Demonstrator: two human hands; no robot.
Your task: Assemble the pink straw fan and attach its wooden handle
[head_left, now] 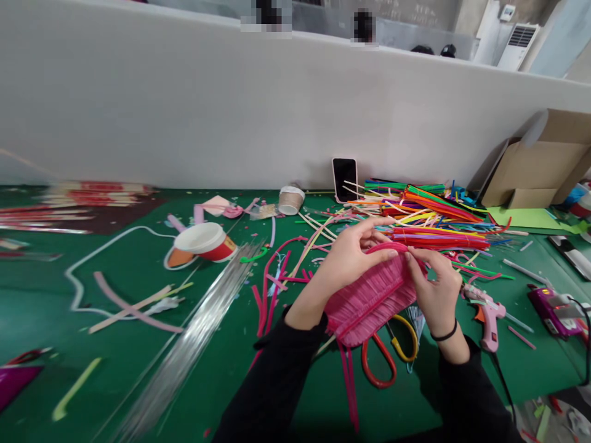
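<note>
A pink woven piece made of pipe cleaners [369, 298] is held up over the green table [138, 344]. My left hand [351, 255] grips its top left edge with the fingers curled round a pink stem. My right hand [431, 286] pinches the top right corner of the same piece. Loose pink stems hang down below it. Scissors with red and yellow handles [390, 354] lie on the table right under the piece.
A pile of coloured pipe cleaners [429, 212] lies behind the hands. A pink glue gun [484, 311] and a purple one [551, 307] are at the right. Paper cups [205, 240], a phone [345, 178], silver wires [194, 338] and a cardboard box [540, 163] are around.
</note>
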